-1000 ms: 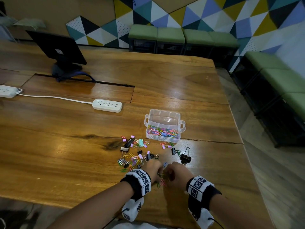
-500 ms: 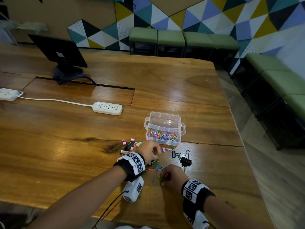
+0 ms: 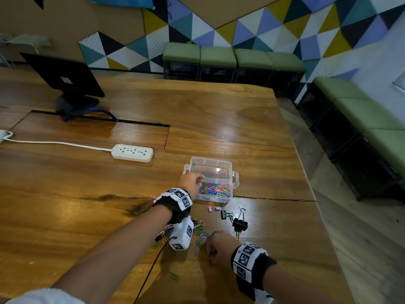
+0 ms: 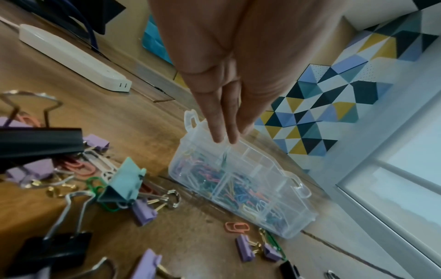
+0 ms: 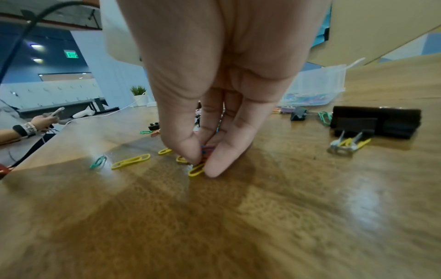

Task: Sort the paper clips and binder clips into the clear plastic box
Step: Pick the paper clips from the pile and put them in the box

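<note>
The clear plastic box stands mid-table, its near compartments full of coloured paper clips. My left hand hovers over the box's left rim; the left wrist view shows its fingers straight and together above the box, holding nothing. My right hand is down on the table, thumb and fingers pinching a few paper clips off the wood. Loose yellow and green paper clips lie beside it. Black binder clips and small purple ones lie in front of the box.
More binder clips, teal and black, lie under my left wrist. A white power strip and a monitor stand farther back left. The table's right edge is near the box. Another person's hand holds a phone across the table.
My left hand has gone from the loose pile up to the box and straightened its fingers over it. My right hand has stayed low at the scattered paper clips.
</note>
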A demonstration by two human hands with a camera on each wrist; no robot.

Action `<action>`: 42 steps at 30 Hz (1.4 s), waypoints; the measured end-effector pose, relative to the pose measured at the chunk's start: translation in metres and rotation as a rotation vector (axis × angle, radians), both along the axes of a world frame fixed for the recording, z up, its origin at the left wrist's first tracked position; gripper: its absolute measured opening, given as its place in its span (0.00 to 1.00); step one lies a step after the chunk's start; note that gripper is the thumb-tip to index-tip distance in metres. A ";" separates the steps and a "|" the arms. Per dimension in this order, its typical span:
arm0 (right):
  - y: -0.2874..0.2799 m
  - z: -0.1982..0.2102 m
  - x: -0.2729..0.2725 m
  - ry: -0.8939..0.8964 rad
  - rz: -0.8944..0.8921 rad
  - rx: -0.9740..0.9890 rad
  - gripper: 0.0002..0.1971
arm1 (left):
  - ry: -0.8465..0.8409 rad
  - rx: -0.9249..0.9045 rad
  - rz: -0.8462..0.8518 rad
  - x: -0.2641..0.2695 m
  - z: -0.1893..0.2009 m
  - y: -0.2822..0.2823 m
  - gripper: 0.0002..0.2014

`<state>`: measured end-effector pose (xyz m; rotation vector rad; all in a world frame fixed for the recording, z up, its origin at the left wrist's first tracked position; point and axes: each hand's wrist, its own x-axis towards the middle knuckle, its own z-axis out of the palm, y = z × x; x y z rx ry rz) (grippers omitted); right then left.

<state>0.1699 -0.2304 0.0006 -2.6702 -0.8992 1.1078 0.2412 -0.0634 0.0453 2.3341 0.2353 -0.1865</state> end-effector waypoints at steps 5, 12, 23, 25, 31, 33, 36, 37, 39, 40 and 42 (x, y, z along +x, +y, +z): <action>0.000 -0.009 -0.001 -0.049 0.157 -0.073 0.13 | -0.078 0.050 -0.068 -0.011 -0.002 0.009 0.17; -0.006 -0.018 -0.009 -0.179 0.253 -0.094 0.13 | -0.059 0.125 -0.244 -0.053 0.000 0.024 0.09; -0.016 -0.010 -0.013 -0.105 0.125 -0.010 0.12 | 0.240 0.362 -0.700 -0.120 -0.023 -0.009 0.40; -0.019 -0.009 -0.013 -0.091 0.111 -0.009 0.12 | 0.249 0.339 -0.665 -0.121 -0.025 -0.012 0.45; -0.021 -0.009 -0.012 -0.062 0.067 0.014 0.12 | 0.138 0.348 -0.532 -0.114 -0.037 -0.022 0.37; -0.021 -0.009 -0.010 -0.042 0.039 0.024 0.12 | 0.106 0.401 -0.532 -0.112 -0.040 -0.028 0.33; -0.025 -0.010 -0.008 -0.019 -0.019 0.044 0.11 | 0.083 0.485 -0.588 -0.110 -0.041 -0.034 0.30; -0.026 -0.009 -0.008 -0.014 -0.034 0.035 0.11 | 0.091 0.499 -0.604 -0.110 -0.041 -0.034 0.29; -0.028 -0.011 -0.006 -0.002 -0.071 0.018 0.11 | 0.097 0.509 -0.625 -0.110 -0.043 -0.035 0.25; -0.028 -0.012 -0.005 0.001 -0.084 0.012 0.11 | 0.087 0.515 -0.641 -0.111 -0.045 -0.036 0.24; -0.028 -0.014 -0.003 0.020 -0.089 -0.013 0.11 | 0.074 0.538 -0.680 -0.111 -0.049 -0.038 0.21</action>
